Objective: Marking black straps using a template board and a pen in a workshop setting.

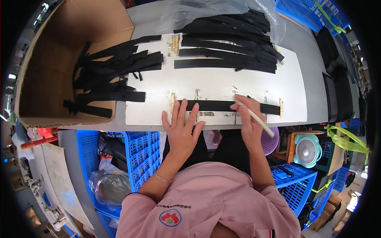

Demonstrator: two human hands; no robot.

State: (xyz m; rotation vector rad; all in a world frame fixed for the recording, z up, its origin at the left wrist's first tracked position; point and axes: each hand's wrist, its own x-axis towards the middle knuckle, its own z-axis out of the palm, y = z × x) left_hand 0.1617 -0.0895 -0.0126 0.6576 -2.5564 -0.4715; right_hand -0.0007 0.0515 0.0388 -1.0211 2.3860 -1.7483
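Observation:
A long black zipper (214,105) lies straight along the near part of a white board (222,84), between two strips of yellowish tape. My left hand (181,133) rests flat with its fingers spread, the fingertips at the zipper's left end. Closed around a white pen (258,120), my right hand (249,123) is over the right part of the zipper. The pen slants up toward the zipper's edge; whether its tip touches is too small to tell. Short dark marks are drawn on the board above and below the zipper.
More black zippers (228,64) lie layered on the board's far side, by a clear plastic bag (222,14). At left, a cardboard box (51,51) holds several zippers hanging over its edge. Below the table are blue crates (143,158), a purple basket (271,142) and a teal fan (307,150).

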